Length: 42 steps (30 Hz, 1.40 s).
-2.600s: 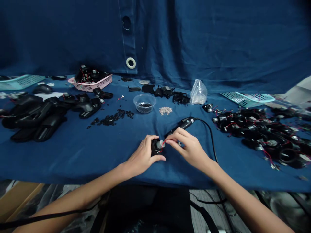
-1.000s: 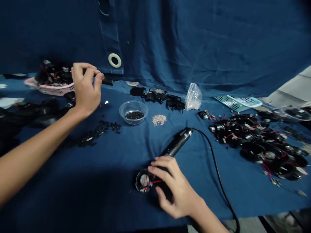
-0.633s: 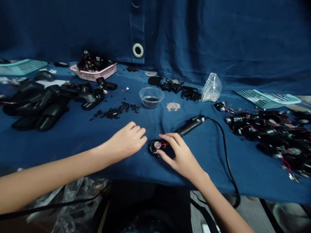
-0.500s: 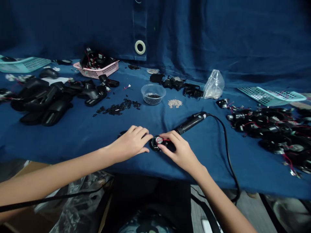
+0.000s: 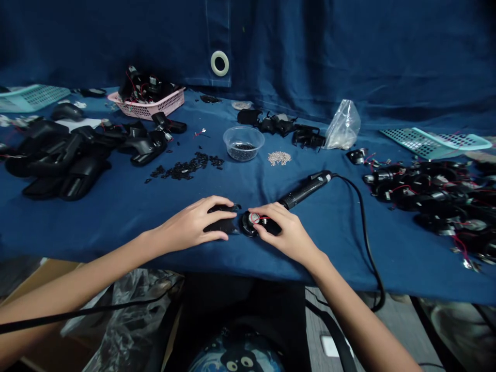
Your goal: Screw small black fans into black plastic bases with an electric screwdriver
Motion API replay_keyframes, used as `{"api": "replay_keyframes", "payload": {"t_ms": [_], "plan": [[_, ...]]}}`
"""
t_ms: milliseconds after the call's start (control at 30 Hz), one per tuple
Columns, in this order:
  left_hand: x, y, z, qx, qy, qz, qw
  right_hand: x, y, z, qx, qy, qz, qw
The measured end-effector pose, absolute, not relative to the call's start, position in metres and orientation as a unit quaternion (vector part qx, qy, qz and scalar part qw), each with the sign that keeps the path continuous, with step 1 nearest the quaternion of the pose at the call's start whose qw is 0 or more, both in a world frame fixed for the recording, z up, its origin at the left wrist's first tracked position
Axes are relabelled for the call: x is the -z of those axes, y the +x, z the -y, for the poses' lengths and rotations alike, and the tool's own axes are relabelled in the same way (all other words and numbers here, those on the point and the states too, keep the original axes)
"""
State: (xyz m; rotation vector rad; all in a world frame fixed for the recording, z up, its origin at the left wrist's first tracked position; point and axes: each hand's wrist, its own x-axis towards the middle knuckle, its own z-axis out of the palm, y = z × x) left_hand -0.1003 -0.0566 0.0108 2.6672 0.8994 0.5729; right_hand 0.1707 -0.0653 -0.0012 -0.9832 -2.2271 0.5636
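My left hand [image 5: 196,222] lies over a black plastic shell [image 5: 222,223] on the blue cloth, thumb on the near side and fingers across its top. Just to the right, a round black housing [image 5: 247,227] carries a silver motor-like disc [image 5: 254,218] with red wires. My right hand [image 5: 281,225] pinches this housing between thumb and fingers, hiding its right part. The two black parts are close together, with a narrow gap. Behind my right hand lies a black electric screwdriver [image 5: 306,190], its tip end hidden.
Small black pieces [image 5: 186,168], a clear tub [image 5: 243,144] and a pile of tiny silver screws [image 5: 279,158] sit farther back. Black shells [image 5: 73,155] are heaped left, wired assemblies [image 5: 437,191] right. The screwdriver's cable [image 5: 364,237] runs over the table edge.
My left hand, formerly beside the round housing with nothing visible in it, now covers the black shell, which has come right toward the housing. My right hand stays on the housing; the view shifted slightly.
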Motion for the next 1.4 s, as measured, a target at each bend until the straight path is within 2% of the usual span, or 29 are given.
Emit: {"api": "replay_keyframes", "payload": {"t_ms": [600, 833, 1400], "plan": [[-0.006, -0.090, 0.053, -0.271, 0.924, -0.253, 0.093, -0.006, 0.170, 0.066, -0.218, -0.360, 0.863, 0.279], [-0.001, -0.087, 0.061, -0.324, 0.910, -0.253, 0.054, 0.000, 0.170, 0.069, -0.243, -0.372, 0.837, 0.320], [0.001, -0.082, 0.064, -0.302, 0.916, -0.259, 0.044, 0.004, 0.169, 0.072, -0.271, -0.375, 0.822, 0.331]]}}
